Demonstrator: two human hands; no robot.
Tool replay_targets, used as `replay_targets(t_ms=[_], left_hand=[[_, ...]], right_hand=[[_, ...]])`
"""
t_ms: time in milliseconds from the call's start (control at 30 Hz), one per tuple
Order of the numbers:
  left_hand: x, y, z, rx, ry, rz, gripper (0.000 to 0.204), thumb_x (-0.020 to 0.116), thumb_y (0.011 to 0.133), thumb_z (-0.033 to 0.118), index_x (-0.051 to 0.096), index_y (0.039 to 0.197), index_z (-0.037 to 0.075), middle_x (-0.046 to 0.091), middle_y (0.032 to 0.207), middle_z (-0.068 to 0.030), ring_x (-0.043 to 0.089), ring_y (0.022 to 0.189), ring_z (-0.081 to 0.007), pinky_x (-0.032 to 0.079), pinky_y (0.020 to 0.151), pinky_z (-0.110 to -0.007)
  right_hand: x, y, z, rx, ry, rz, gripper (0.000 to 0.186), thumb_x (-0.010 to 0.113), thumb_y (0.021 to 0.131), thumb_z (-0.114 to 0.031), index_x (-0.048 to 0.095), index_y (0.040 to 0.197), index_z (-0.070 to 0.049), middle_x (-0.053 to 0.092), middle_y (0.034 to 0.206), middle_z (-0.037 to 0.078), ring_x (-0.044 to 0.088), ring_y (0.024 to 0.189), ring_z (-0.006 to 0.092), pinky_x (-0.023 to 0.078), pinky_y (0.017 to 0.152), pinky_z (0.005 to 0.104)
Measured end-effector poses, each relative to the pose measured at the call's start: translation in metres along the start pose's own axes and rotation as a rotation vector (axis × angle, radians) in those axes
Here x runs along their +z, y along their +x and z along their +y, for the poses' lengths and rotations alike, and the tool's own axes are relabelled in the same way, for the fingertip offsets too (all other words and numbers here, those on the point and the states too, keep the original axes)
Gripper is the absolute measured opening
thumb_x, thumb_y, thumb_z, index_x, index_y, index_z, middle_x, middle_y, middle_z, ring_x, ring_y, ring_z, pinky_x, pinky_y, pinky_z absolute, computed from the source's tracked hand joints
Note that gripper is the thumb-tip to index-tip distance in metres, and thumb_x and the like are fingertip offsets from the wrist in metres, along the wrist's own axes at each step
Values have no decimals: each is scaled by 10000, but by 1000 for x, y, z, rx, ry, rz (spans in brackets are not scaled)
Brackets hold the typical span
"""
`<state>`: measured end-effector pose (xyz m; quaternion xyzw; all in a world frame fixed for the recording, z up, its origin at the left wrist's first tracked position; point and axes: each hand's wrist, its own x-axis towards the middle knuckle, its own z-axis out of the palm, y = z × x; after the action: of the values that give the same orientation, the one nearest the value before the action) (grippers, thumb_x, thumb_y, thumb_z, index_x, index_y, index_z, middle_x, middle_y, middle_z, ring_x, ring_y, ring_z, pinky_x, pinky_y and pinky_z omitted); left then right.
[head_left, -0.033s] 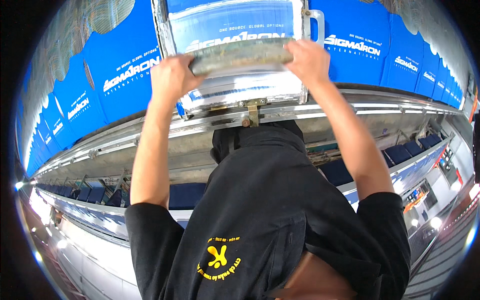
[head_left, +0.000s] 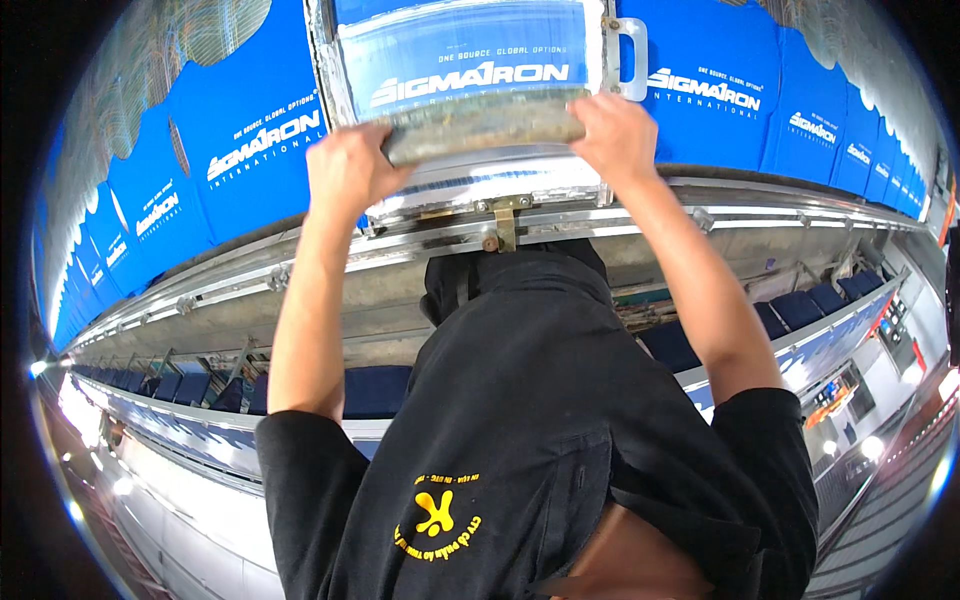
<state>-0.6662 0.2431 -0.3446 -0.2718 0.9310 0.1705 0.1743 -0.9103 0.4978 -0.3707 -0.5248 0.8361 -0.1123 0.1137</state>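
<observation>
One grey, grimy bar [head_left: 483, 122] is up there, its long axis running side to side, the right end tipped a touch higher than the left. The left hand [head_left: 348, 172] has its fingers curled tight around the left end; the right hand [head_left: 616, 137] clamps the right end the same way, two hands on one bar. Just behind the fingers sits a clear-fronted framed panel [head_left: 470, 60] with a single white handle [head_left: 632, 58] beside the right hand's knuckles. Below the fingers, one brass-coloured latch [head_left: 499, 218] hangs on a long metal rail [head_left: 780, 205]. Blue printed covers [head_left: 260, 150] line up on both sides, too many to count. Further out, a row of dark blue bins [head_left: 800, 310] follows the machine line, and a grey floor [head_left: 880, 520] shows at the edge.
</observation>
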Motion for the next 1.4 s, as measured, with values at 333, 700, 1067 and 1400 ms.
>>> replay_targets(t_ms=[333,700,1067,1400], left_hand=[[58,-95,21,3,-51,120,764,944,626,265,685,1319,74,695,1345,-99,654,1238,-304,500,1099,-417],[-20,-50,-2,186,50,102,452,889,773,475,725,962,99,728,855,-129,737,813,-313,595,729,-447],[-58,124,-36,71,105,141,588,765,852,703,842,892,121,750,714,-92,745,691,-308,599,651,-436],[-51,102,-23,23,78,59,541,844,798,639,854,997,137,781,792,-109,761,743,-326,604,698,-439]], right_hand=[[10,-96,-30,-43,65,9,516,852,668,-93,672,1152,-84,668,1156,67,638,1151,278,527,960,421],[-54,-37,-27,-124,117,-2,355,778,706,-130,730,1054,-81,687,982,80,688,968,292,570,787,427],[-24,147,28,48,-122,-97,318,885,824,-380,796,1018,-143,750,965,23,732,949,255,599,777,403],[-16,121,20,29,-166,-17,307,902,746,-323,805,1003,-186,761,961,-6,735,944,247,604,770,417]])
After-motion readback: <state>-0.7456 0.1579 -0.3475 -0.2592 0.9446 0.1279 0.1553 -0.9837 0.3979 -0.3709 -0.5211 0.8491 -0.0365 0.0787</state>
